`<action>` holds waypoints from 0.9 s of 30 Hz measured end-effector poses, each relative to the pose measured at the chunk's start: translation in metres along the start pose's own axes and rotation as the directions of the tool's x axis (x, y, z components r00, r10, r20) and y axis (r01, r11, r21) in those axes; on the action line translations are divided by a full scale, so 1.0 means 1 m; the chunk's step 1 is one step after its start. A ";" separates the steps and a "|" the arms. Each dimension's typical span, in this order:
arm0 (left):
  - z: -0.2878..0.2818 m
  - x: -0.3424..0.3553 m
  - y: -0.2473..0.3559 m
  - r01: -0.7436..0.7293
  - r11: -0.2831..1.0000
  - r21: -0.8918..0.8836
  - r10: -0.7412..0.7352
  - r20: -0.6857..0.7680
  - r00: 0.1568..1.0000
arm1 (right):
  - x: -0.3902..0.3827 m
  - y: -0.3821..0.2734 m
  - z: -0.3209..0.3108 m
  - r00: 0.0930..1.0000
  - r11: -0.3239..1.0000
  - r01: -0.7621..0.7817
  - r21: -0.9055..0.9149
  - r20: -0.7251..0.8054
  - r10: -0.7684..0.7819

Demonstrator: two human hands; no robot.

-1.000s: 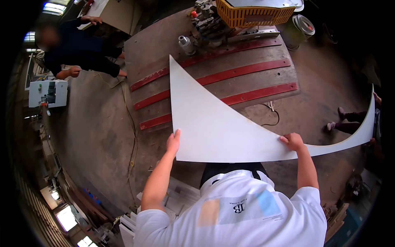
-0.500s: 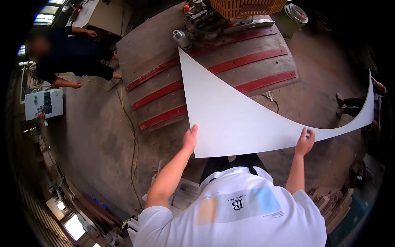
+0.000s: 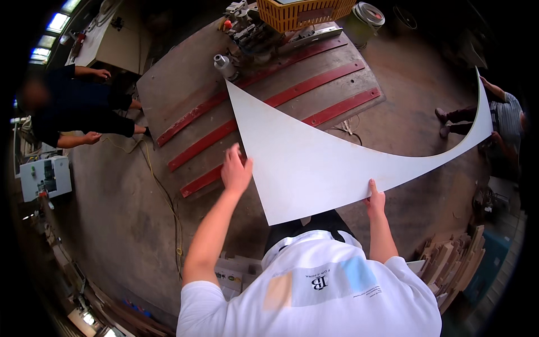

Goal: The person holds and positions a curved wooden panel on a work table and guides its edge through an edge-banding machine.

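A large white sheet [image 3: 297,163], pointed at its far left corner and with a scooped, curved far edge, stretches in front of me to the far right. My right hand [image 3: 376,203] grips its near edge, thumb on top and the other fingers hidden underneath. Beside the sheet's left edge is my left hand [image 3: 237,171], its fingers spread and not closed on the board. At the far right another person's hand [image 3: 492,87] holds the narrow end, which curls upward. The far left corner reaches over the worktable [image 3: 188,73].
Red strips [image 3: 314,84] cross the worktable, which carries a metal cylinder fitting [image 3: 224,66], machinery and a yellow crate [image 3: 303,16]. A co-worker [image 3: 78,106] stands at the left. Yellow cable [image 3: 150,168] lies on the floor. Wood offcuts [image 3: 452,258] are stacked at the lower right.
My left hand has let go of the sheet's left edge and moved forward along it. My right hand has shifted from the curved far edge to the near edge, farther left.
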State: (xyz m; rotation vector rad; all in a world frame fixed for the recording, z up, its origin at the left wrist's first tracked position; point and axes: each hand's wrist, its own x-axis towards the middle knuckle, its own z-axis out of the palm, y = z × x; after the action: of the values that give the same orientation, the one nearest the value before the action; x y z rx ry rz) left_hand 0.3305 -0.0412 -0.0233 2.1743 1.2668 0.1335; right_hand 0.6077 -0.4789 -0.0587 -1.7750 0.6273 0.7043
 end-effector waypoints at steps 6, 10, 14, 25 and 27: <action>0.011 0.167 -0.006 -0.199 0.913 0.355 0.285 -0.210 0.935 | 0.004 -0.008 0.000 0.997 0.998 0.023 -0.050 0.072 -0.020; 0.041 0.178 -0.054 -0.144 0.956 0.255 0.215 -0.278 0.936 | 0.020 -0.001 -0.013 0.977 0.987 -0.041 -0.158 0.199 0.073; 0.054 0.181 -0.040 -0.116 0.949 0.293 0.194 -0.252 0.948 | 0.046 -0.060 -0.084 0.995 0.912 -0.058 -0.406 0.047 0.085; 0.054 0.179 -0.043 -0.091 0.949 0.301 0.172 -0.257 0.951 | 0.156 -0.485 -0.015 0.544 0.397 0.779 -0.484 0.210 -0.812; 0.049 0.176 -0.047 -0.064 0.949 0.310 0.151 -0.264 0.953 | 0.099 -0.515 0.066 0.244 0.127 0.959 -0.254 0.511 -0.824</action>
State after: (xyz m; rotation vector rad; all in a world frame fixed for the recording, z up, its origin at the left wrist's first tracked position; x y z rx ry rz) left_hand 0.4072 0.0972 -0.1255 2.5587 1.3975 0.3312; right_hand 1.0306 -0.2759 0.1850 -2.0691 -1.0112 0.1523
